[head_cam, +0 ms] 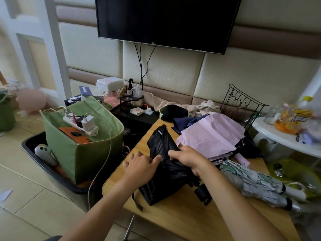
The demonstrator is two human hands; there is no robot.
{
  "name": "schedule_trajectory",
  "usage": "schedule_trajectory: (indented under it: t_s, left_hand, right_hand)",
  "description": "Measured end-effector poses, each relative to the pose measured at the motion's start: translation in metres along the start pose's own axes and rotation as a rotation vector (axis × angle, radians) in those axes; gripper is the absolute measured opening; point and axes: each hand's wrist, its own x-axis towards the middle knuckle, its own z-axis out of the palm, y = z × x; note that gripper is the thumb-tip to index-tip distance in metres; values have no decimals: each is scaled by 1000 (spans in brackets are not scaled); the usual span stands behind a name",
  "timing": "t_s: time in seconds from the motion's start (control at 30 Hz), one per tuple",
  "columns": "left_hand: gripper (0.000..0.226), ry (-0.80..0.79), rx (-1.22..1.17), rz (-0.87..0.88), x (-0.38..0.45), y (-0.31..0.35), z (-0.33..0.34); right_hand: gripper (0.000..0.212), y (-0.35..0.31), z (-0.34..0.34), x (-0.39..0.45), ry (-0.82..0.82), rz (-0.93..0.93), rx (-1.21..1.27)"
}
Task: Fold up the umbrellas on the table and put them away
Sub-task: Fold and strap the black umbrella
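Observation:
A black umbrella [162,148] lies collapsed on the wooden table [173,218], its canopy loose and crumpled. My left hand [139,168] pinches a fold of its black cloth from the left side. My right hand [186,157] grips the bunched canopy at its middle. Behind them a pink umbrella [210,134] lies half open over a dark blue one [182,121]. At the right lie two folded umbrellas with a grey and green print [250,180], white handles pointing right.
A green fabric bin [81,153] holding a power strip and chargers sits in a black tray left of the table. A black wire rack [241,103] and a white side table [284,141] with snacks are at the right. A TV hangs above.

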Motion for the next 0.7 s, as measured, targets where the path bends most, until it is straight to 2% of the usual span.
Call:
schedule_trajectory:
  t_s: [0.07,0.13,0.2,0.27,0.33,0.4,0.57,0.7]
  left_hand:
    - [54,33,-66,-11,0,2,-2]
    - [59,33,-265,-21,2,0,-8]
    - [76,-88,-597,-70,5,-1,-16]
    - [80,-243,-793,-140,5,-1,-23]
    - [57,-315,-769,-126,7,-2,-26]
    - [39,-314,-711,-112,12,-6,-27]
    - [32,-366,-611,-120,24,-11,-19]
    - [32,-478,-783,-134,24,-5,-15]
  right_hand:
    - [36,3,-2,-3,-9,30,91]
    - [20,9,-6,-7,-41,31,197]
    - [15,18,-10,-11,-61,55,281]
    - [21,32,-12,-13,-64,85,351]
    - [23,44,-11,-15,-44,108,390]
    - [21,54,-9,-17,-25,136,411]
    - [21,67,-10,-19,0,164,437]
    - [21,71,-11,-18,15,152,457]
